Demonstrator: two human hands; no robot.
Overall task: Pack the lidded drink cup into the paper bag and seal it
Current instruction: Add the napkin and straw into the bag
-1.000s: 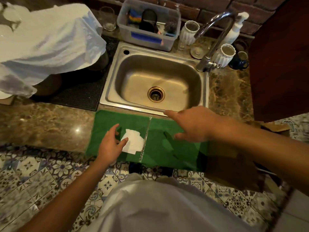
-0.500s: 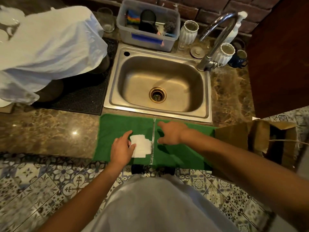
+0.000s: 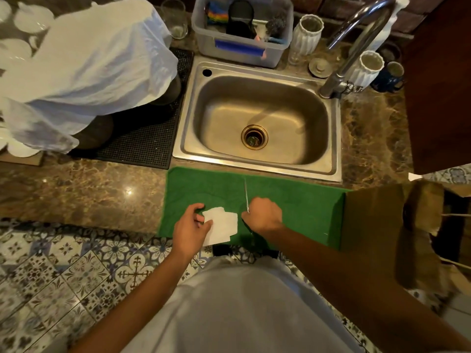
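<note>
A green towel (image 3: 293, 200) lies on the marble counter in front of the sink. My left hand (image 3: 190, 229) pinches a folded white napkin (image 3: 223, 224) near the towel's front edge. Just to its right, my right hand (image 3: 263, 215) is closed around a thin clear wrapped straw (image 3: 246, 192) that points toward the sink. A brown paper bag (image 3: 377, 233) stands open at the towel's right end. No lidded drink cup is visible.
A steel sink (image 3: 257, 118) with a tap (image 3: 356, 42) sits behind the towel. At the back stand a plastic tub (image 3: 242, 47), white ribbed cups (image 3: 307, 34) and a glass (image 3: 174, 19). A white cloth (image 3: 84, 64) covers dishes on a black mat at left.
My right hand came down from above the towel onto the straw and closed on it. My left hand curled around the napkin. The paper bag has come into view at right.
</note>
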